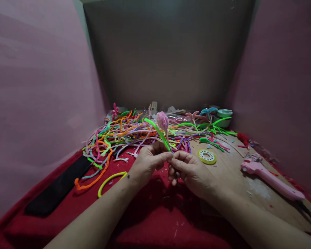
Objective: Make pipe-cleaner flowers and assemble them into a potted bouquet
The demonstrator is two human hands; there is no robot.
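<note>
Between my hands, in the middle of the head view, stands a pipe-cleaner flower with a fuzzy pink bloom (162, 121). A bright green pipe cleaner (157, 129) rises beside its stem like a leaf and leans left. My left hand (154, 157) is closed, thumb and fingers pinching the flower where leaf and stem meet. Right against it, my right hand (185, 167) is closed too, its fingertips on the lower part of the stem. A thin dark end of the stem points down below the fingers. The exact pinch point is hidden by my fingertips.
Behind my hands lies a tangled heap of coloured pipe cleaners (126, 129). On the right are a yellow tape roll (206, 156), a pink glue gun (272, 178) with a cord, and a pale green container (224, 117). A black flat object (58, 186) lies left on red cloth.
</note>
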